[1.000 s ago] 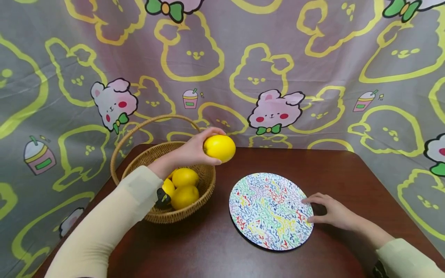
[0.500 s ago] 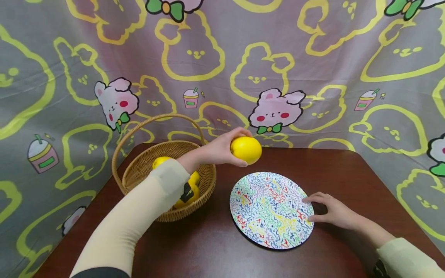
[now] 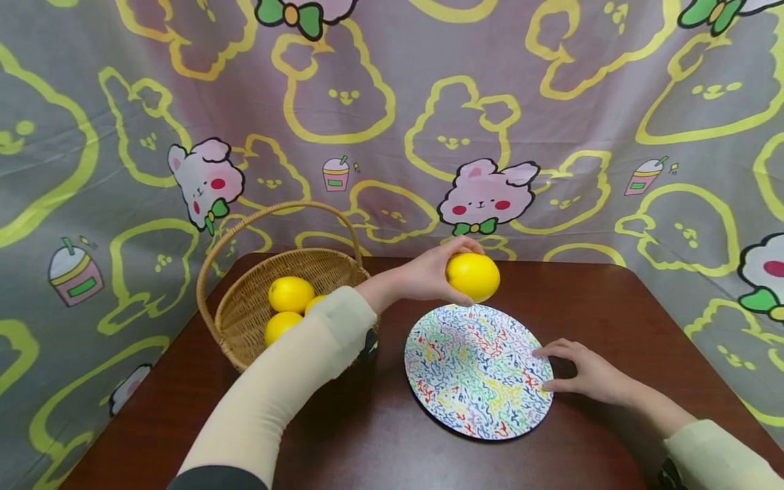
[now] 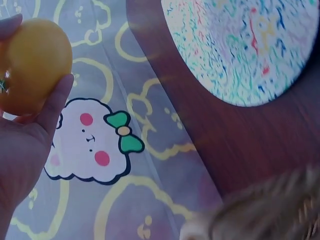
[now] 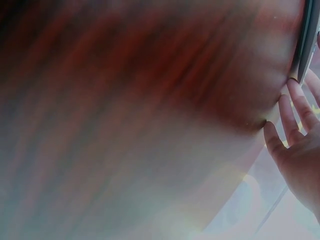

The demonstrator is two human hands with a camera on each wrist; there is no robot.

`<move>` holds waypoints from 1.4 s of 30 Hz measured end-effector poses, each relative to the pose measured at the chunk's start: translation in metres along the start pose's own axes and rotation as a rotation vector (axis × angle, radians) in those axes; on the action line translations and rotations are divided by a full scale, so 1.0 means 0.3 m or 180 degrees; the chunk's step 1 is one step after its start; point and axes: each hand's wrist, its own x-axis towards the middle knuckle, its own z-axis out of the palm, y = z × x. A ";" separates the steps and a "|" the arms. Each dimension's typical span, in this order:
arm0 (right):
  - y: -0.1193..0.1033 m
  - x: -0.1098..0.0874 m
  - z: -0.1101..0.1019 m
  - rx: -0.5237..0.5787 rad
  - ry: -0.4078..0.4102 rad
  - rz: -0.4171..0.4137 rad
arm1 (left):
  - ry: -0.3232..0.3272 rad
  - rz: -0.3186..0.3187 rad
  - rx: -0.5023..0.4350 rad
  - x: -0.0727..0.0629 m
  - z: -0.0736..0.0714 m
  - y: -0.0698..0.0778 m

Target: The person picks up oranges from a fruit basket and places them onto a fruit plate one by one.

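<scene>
Brown table (image 3: 594,296), cartoon curtain (image 3: 569,82) behind. Left hand (image 3: 425,273) grips a yellow fruit (image 3: 474,277) aloft, seen between a round board (image 3: 478,371) and the table's far edge; right hand (image 3: 584,373) touches the board's right rim, fingers loosely straight.

No text, label, brand, number or sign could be read in any of the views.
</scene>
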 end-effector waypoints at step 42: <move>-0.002 0.003 0.015 -0.0012 0.0033 0.0056 | 0.0293 -0.0649 -0.0375 0.064 0.305 -0.293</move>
